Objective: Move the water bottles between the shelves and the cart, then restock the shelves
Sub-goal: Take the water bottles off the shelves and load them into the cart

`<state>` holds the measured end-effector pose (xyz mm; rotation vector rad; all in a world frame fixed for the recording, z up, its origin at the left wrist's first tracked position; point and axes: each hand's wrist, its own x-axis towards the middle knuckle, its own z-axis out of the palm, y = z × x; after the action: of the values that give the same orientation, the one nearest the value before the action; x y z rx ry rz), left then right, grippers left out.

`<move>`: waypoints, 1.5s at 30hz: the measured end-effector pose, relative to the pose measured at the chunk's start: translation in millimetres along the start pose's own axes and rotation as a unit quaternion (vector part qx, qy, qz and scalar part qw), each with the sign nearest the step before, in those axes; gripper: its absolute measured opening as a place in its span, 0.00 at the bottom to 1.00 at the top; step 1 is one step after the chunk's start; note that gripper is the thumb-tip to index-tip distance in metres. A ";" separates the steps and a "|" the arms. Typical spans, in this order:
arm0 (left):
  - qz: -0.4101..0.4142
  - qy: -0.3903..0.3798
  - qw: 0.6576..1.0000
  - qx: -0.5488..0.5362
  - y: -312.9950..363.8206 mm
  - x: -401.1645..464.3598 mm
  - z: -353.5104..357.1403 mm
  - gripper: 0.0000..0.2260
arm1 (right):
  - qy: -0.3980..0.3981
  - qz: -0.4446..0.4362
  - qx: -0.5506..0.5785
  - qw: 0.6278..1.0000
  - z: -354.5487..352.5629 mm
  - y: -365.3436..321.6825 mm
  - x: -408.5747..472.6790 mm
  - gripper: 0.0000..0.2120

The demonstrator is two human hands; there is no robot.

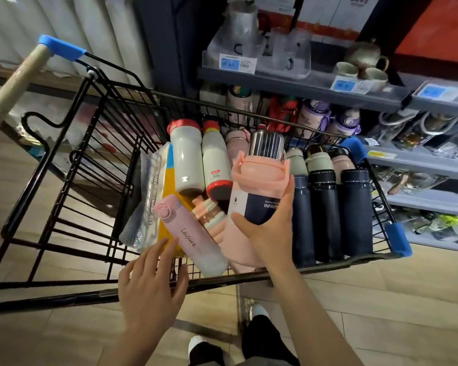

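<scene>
right hand [271, 228] gripping pink-lidded bottle [257, 186] by its labelled body, held above the black wire cart [64, 196]; left hand [151, 283] wide, fingers spread, nearly touching the pink "leisure" bottle [191, 236] lying in the cart beside three navy bottles [328, 212]; shelves [315, 88] just behind

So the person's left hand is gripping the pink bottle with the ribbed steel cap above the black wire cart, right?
Not quite: the head view shows the right hand gripping the pink bottle with the ribbed steel cap above the black wire cart. The left hand is open.
</scene>
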<state>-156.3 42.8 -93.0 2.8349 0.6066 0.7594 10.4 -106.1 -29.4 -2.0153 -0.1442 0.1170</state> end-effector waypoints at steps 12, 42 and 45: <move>-0.124 -0.139 0.957 -0.224 170.5 72.8 69.3 0.33 | 0.056 -0.015 0.032 0.998 -160.5 52.5 79.4 0.59; -0.291 -0.065 0.924 -0.238 236.2 83.4 118.4 0.48 | -0.036 -0.036 0.054 0.997 -275.7 109.2 150.6 0.57; -0.277 -0.030 0.926 -0.254 244.1 86.1 107.0 0.46 | -0.034 -0.061 0.053 0.996 -281.4 106.5 155.2 0.57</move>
<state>50.1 -146.6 -88.4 2.0576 0.9742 0.6039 210.4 -378.3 -6.5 -1.8920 -0.2980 0.1129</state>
